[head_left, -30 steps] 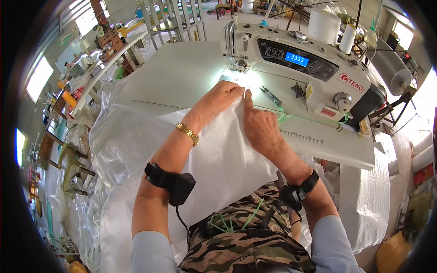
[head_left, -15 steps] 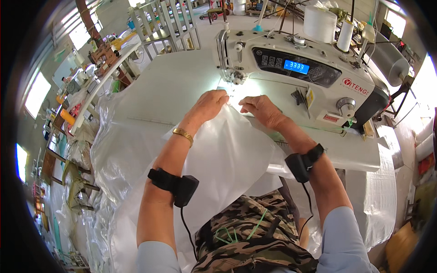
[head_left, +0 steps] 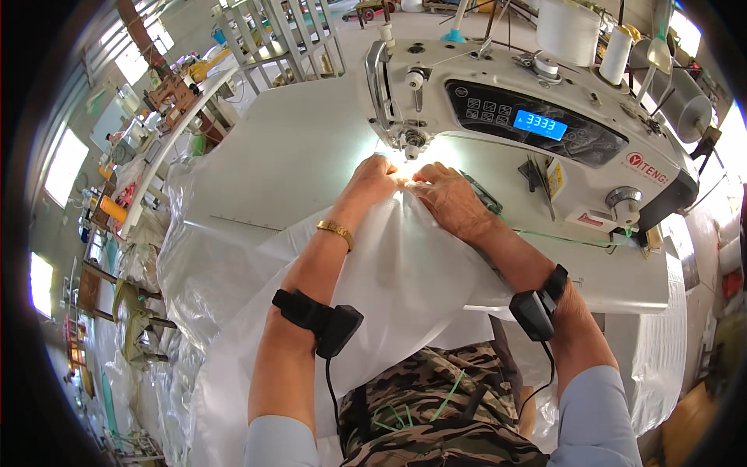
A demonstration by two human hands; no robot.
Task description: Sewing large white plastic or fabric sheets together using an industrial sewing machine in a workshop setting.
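Observation:
A white sheet of thin plastic-like material (head_left: 373,272) hangs from the sewing machine table down over my lap. Close below the needle area of the white sewing machine (head_left: 420,86), my left hand (head_left: 375,180) pinches the sheet's upper edge. Beside it, my right hand (head_left: 451,198) has its fingers curled on the same edge, the fingertips of both hands nearly meeting. Folds run down from between them. Bright lamp light washes out the needle and presser foot, so the exact stitching spot cannot be made out.
Small scissors or snips (head_left: 538,187) rest on the machine bed to the right. White thread cones (head_left: 568,31) stand behind the machine. Clear plastic sheeting (head_left: 194,288) drapes off the table's left side. A metal rack (head_left: 288,43) stands beyond the table.
My right hand has moved left and come down onto the sheet's edge beside my left hand. Both hands are closer together. The whole view has shifted slightly.

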